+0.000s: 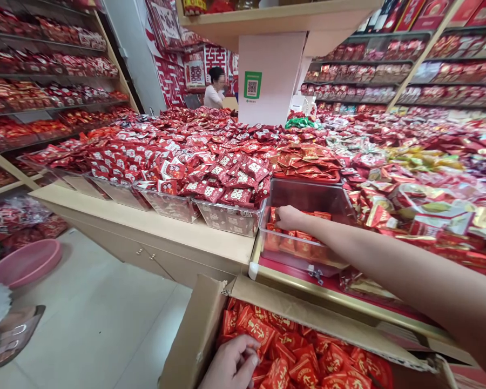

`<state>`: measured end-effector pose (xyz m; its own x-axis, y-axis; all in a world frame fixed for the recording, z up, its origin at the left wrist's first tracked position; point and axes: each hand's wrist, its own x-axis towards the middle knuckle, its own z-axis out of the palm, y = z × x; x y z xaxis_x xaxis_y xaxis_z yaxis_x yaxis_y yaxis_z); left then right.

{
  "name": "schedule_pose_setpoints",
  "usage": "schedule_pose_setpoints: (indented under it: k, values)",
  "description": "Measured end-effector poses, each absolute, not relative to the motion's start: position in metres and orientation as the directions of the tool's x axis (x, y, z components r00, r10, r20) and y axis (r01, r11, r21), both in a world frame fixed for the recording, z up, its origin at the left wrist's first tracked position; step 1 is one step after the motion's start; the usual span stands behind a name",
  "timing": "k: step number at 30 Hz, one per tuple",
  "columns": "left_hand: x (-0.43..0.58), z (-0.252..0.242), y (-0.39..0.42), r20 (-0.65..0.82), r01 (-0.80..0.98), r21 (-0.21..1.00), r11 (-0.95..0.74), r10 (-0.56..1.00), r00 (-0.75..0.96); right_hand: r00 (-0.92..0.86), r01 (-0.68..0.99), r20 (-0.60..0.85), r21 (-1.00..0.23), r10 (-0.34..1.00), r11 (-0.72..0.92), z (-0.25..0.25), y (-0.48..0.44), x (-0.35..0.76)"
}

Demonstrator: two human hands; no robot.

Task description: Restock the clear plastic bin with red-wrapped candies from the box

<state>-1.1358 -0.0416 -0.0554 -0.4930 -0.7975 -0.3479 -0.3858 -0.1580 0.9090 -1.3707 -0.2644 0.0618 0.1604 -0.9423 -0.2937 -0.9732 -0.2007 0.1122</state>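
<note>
A cardboard box (204, 324) full of shiny red wrapped candy packets (285, 373) with gold print stands close in front of me. My left hand (233, 362) is inside its left part, fingers curled together against the packets; what they grip is hidden. Farther forward, my right hand (290, 218) reaches down into a clear plastic bin (295, 192). Its fingers are closed around a red candy packet (273, 215) near the bin's left wall. Similar red packets (303, 246) stand in rows along the bin's bottom, partly behind my forearm.
Clear bins (227, 219) heaped with red packets line the wooden counter (154, 213) on the left. More candy piles (421, 216) spread to the right. A pink basin (26, 262) and a person's sandalled foot (18, 335) are at lower left. Another person (215, 89) is at the back.
</note>
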Motion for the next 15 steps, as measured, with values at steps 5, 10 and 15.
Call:
schedule_pose_setpoints:
  k: [5, 10, 15]
  values:
    - [-1.136, -0.057, -0.041, -0.323, -0.403, 0.907, -0.121, -0.813, -0.485, 0.235, -0.971, -0.289, -0.019, -0.928, -0.24, 0.057, -0.263, -1.372]
    - [-1.134, -0.065, -0.04, -0.325, -0.386, 0.912, -0.136, -0.813, -0.483, 0.314, -0.948, -0.353, -0.078, -0.881, -0.307, 0.059, -0.258, -1.37]
    - [-1.135, -0.07, -0.041, -0.341, -0.324, 0.927, -0.191, -0.79, -0.51, 0.392, -0.916, -0.326, -0.047, -0.86, -0.399, 0.058, -0.256, -1.369]
